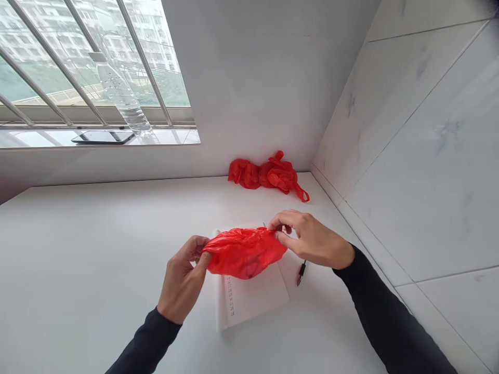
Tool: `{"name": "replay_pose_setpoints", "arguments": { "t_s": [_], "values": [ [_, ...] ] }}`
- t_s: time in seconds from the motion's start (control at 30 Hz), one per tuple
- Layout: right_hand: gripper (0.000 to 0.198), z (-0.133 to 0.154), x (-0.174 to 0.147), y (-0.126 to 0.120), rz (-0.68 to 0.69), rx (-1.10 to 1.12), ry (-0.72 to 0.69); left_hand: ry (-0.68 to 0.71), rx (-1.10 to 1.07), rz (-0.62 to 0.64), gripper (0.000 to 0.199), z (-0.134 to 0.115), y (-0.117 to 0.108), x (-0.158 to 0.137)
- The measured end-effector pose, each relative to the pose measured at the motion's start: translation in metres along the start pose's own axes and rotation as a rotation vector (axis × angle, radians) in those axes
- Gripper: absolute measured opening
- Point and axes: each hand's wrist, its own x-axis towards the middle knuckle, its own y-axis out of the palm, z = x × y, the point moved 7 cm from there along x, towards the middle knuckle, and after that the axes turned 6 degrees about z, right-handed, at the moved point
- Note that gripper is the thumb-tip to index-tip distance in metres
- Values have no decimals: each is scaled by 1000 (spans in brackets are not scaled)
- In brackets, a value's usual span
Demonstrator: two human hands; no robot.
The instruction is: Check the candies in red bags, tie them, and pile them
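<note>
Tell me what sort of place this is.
Likely a room in a home or small office: a white table stands against a wall, a notebook with handwritten numbers lies on it, and a bottle stands on the sill of a barred window.

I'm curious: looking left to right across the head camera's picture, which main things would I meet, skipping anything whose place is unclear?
Clear bottle → the person's left hand → held red bag → the person's right hand.
</note>
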Motion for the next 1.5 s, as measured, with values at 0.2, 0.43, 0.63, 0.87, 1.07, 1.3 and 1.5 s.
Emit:
{"name": "replay_pose_setpoints", "arguments": {
  "t_s": [0.2,0.43,0.63,0.87,1.07,1.3,1.5],
  "values": [
    [20,9,-2,2,10,5,-12,205,103,18,50,-21,7,-7],
    [6,9,0,17,110,66,-39,265,35,18,12,-26,9,-13],
    [10,-1,-9,-16,-54,42,99,126,-19,-104,24,-12,-5,-9],
    [21,14,-13,-8,-4,93,78,475,259,-67,37,-53,7,-27],
    [22,1,-25,-33,-80,-25,160,267,81,-277,5,-36,-17,-20],
    [23,44,-47,-44,-318,-27,-60,202,-38,-298,12,-38,-22,-27],
    [29,75,-25,46,172,-1,-349,-17,-447,-138,13,-25,-3,-22]
  ]
}}
